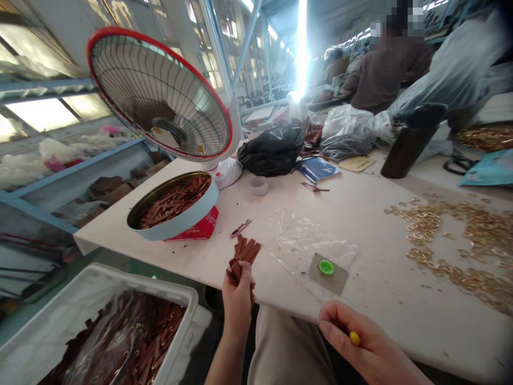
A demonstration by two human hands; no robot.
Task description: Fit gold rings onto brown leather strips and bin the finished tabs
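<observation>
My left hand (239, 283) is closed around a fanned bundle of brown leather strips (246, 250) at the table's front edge. Several strip ends spread out beyond my fingers. To the right, my right hand (348, 331) is curled round a tool with a yellow handle end (355, 338); the rest of it is hidden in my grip, so its kind does not show. Between and beyond my hands, a small green dish (326, 267) sits on a grey square plate (339, 279). Pink thread snips (241, 228) lie just past the strips.
A round tin (176, 231) of brown strips rests on a red box (204, 227) beside a fan (160, 96). Gold rings (425, 230) cover the table's right. A white bin (188, 305) stands lower left. Behind are a dark bottle (412, 141), a black bag (274, 149) and a co-worker (377, 75).
</observation>
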